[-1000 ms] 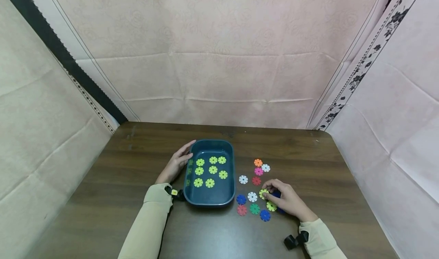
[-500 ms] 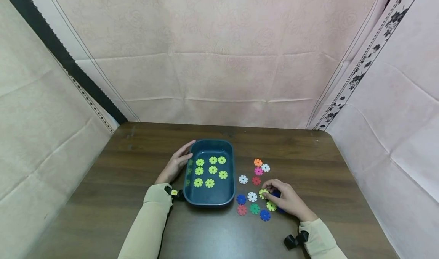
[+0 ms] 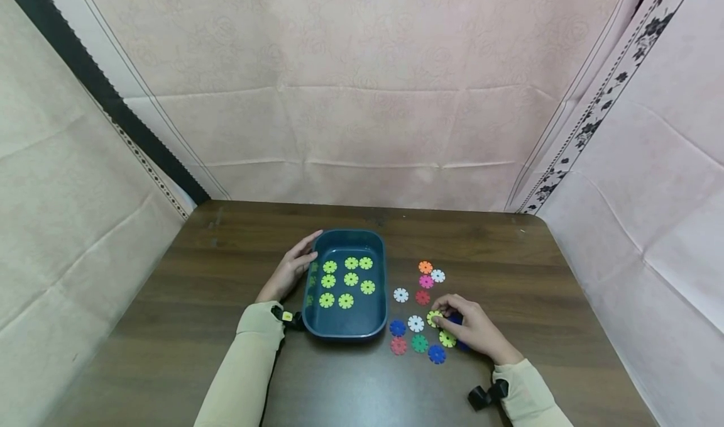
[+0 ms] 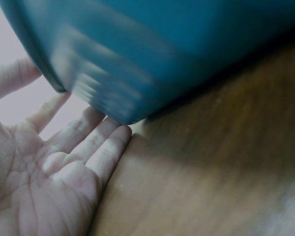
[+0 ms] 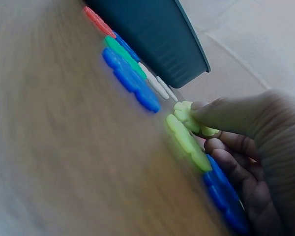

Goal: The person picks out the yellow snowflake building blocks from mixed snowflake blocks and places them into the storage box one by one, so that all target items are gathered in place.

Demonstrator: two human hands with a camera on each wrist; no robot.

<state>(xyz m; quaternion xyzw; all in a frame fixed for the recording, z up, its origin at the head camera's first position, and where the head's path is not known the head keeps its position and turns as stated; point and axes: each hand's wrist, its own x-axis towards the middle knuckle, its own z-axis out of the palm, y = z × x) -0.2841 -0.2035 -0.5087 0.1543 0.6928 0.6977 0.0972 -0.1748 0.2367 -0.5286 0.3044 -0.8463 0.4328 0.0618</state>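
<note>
— Hands first: how are they placed?

— Relaxed, straight fingers of the left hand (image 3: 291,270) are laid against the outer left wall of the teal tray (image 3: 317,323); nothing is gripped. At the right hand (image 3: 472,329), a yellow-green disc (image 3: 434,318) is pinched between thumb and fingertips, its edge apparently tipped up off the wooden table (image 3: 509,257), as seen from the right wrist.

— And where is that disc in relation to the tray?

— It is well to the right of the tray, among the loose coloured discs, just beside a white disc (image 3: 415,324).

— What can be judged as done?

— Eight yellow-green discs (image 3: 351,279) are counted lying flat inside the tray, and no other colour is seen there. Sorting by colour is therefore judged to be mostly finished.

— What is left?

— Besides the pinched disc, a second yellow-green disc (image 3: 447,339) is seen on the table next to the right hand. Those two appear to be the last of that colour outside. Red, blue, green, white, pink and orange discs are spread between tray and hand.
</note>
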